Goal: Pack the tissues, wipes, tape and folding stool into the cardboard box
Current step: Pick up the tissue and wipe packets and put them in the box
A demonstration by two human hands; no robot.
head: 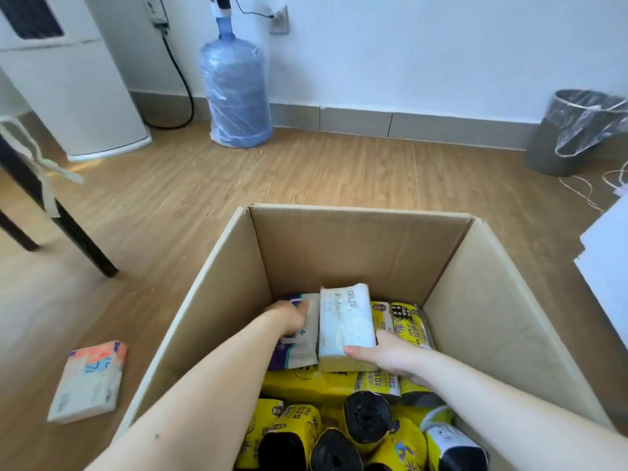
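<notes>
Down inside the cardboard box (356, 239), both my hands are low, near the far wall. My right hand (390, 355) grips a white pack of tissues (345, 321). My thumb lies on its near end and my fingers go round its right side. The pack stands on its long edge, I think so that it takes up less room.

My left hand (289, 314) holds a pack of wipes (302, 348) that stands just left of the tissues and touches them. Its fingers look bent over the top of the pack, but they are a bit blurry. I think I am pushing the two packs close so they do not tip.

Under my hands and nearer to me lie yellow rolls of bin bags (299, 426), and the packs rest on them. Far off to the left of my left hand, a second pack of tissues (90, 380) lies flat on the floor, outside the box. It is not packed yet. I cannot see any tape or a folding stool.
</notes>
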